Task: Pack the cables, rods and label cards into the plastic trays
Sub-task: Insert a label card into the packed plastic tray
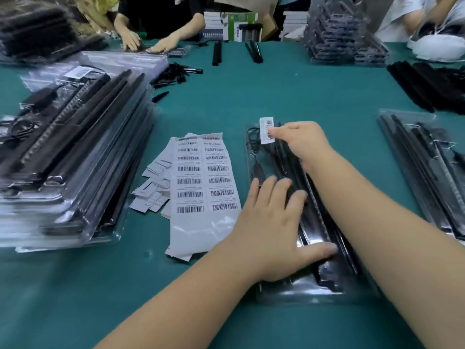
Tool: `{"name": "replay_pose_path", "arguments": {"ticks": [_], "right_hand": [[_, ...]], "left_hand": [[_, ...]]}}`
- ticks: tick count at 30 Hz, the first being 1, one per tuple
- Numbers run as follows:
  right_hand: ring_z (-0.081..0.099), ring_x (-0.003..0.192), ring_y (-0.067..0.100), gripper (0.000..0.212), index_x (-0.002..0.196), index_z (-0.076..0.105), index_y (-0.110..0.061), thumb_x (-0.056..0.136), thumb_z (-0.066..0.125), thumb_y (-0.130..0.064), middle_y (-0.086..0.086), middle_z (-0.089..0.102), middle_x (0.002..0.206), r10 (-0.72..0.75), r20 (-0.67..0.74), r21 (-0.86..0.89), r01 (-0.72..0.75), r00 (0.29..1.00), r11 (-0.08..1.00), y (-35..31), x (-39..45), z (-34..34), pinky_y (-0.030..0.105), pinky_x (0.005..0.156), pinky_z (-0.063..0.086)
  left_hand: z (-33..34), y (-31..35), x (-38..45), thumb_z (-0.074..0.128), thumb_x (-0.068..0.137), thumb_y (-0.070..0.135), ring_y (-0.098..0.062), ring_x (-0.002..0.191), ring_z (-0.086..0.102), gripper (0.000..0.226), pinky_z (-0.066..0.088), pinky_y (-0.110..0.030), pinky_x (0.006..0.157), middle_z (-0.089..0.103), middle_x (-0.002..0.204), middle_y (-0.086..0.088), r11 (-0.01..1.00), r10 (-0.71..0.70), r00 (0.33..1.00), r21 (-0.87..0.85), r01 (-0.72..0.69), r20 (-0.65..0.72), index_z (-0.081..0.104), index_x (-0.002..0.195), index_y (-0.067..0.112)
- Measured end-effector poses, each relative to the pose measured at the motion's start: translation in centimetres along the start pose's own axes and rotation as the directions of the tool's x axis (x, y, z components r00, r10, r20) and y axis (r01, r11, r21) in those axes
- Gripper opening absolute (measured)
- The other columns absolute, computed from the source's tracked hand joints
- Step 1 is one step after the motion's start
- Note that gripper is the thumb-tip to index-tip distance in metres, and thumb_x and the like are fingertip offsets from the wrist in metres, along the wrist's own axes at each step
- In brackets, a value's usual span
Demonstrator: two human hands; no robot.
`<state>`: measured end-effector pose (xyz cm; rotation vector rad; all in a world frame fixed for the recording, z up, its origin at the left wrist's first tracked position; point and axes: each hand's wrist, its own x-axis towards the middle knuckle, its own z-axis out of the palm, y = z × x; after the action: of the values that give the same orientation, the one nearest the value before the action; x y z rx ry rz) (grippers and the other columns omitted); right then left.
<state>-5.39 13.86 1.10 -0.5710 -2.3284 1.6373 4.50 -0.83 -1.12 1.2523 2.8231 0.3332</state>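
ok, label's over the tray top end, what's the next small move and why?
Probably lower the label onto the top end of the tray and let go. The right hand holds it just above the cable, while the left hand lies flat on the rods, steadying the tray.

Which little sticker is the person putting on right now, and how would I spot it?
Find the clear tray lying under both hands on the green table. At its far end the right hand pinches one small barcode label. It is single and raised, while the other labels sit on the label sheet to the left.
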Motion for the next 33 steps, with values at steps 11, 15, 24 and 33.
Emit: {"name": "replay_pose_path", "arguments": {"ticks": [11, 15, 24, 33], "right_hand": [[0.035, 0.127, 0.026, 0.042, 0.106, 0.071, -0.02, 0.085, 0.06, -0.054, 0.006, 0.058, 0.108, 0.046, -0.117, -0.417, -0.091, 0.992, 0.904, 1.0, 3.3, 2.4, 0.035, 0.102, 0.034], [0.036, 0.124, 0.025, 0.036, 0.099, 0.073, -0.024, 0.083, 0.061, -0.054, 0.002, 0.062, 0.111, 0.012, -0.135, -0.48, -0.076, 0.991, 0.874, 1.2, 3.5, 2.7, 0.033, 0.097, 0.033], [0.042, 0.113, 0.03, 0.044, 0.1, 0.068, -0.016, 0.081, 0.055, -0.054, 0.004, 0.057, 0.112, -0.109, -0.164, -0.701, -0.038, 0.981, 0.712, 1.8, 4.1, 3.5, 0.036, 0.084, 0.031], [0.053, 0.112, 0.031, 0.104, 0.123, 0.056, -0.013, 0.064, 0.031, -0.094, 0.008, 0.048, 0.128, 0.039, -0.151, -0.871, -0.151, 0.988, 0.468, 0.3, 7.1, 3.5, 0.032, 0.068, 0.036]], "left_hand": [[0.8, -0.1, 0.5, 0.026, 0.079, 0.079, -0.036, 0.137, -0.035, 0.106, -0.018, -0.049, 0.114, -0.027, 0.155, -0.012, 0.999, -0.046, 0.988, 0.005, 0.046, 0.147, -0.019, 0.15, 0.014], [0.8, -0.1, 0.5, 0.027, 0.08, 0.078, -0.036, 0.137, -0.034, 0.107, -0.018, -0.049, 0.114, -0.025, 0.156, -0.013, 0.999, -0.047, 0.989, 0.0, 0.047, 0.138, -0.019, 0.149, 0.01], [0.9, -0.1, 0.6, 0.028, 0.079, 0.077, -0.035, 0.137, -0.035, 0.108, -0.017, -0.048, 0.115, -0.023, 0.156, -0.013, 0.998, -0.048, 0.99, -0.022, 0.051, 0.136, -0.016, 0.15, 0.009], [0.8, 0.0, 0.6, 0.027, 0.078, 0.081, -0.037, 0.135, -0.037, 0.109, -0.019, -0.05, 0.113, -0.026, 0.155, -0.015, 0.999, -0.051, 0.987, 0.007, 0.051, 0.151, -0.014, 0.15, 0.01]]}}
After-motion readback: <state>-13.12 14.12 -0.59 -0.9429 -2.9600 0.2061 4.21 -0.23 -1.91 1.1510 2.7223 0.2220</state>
